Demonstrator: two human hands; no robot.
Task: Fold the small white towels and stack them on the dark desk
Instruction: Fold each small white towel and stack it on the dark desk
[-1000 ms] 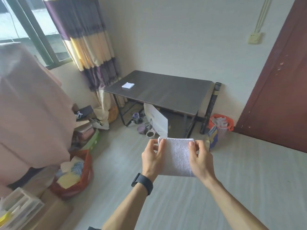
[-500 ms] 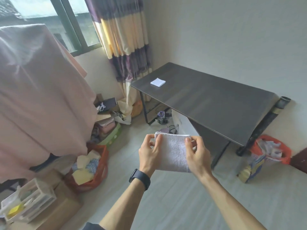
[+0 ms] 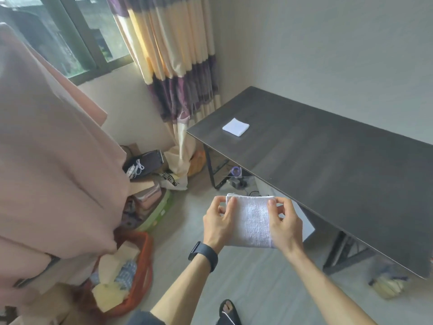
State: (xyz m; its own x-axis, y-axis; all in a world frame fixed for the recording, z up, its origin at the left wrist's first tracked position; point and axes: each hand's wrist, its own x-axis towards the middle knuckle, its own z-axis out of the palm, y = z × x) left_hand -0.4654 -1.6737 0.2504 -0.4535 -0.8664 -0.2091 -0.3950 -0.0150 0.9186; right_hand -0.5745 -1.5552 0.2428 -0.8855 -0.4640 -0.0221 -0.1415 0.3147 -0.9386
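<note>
Small white towel (image 3: 251,219), partly folded, hangs in the air at 6 o'clock of the head view, just before the near edge of the desk (image 3: 328,160). The left hand (image 3: 218,221) pinches its left edge and the right hand (image 3: 284,224) its right edge, so the hands are apart. A folded towel (image 3: 236,126) lies on the desk at 12 o'clock from them. I judge the step to be the folding, nearly finished. The next move calls for closing the fold, then reaching forward to lay it squarely on the folded towel.
</note>
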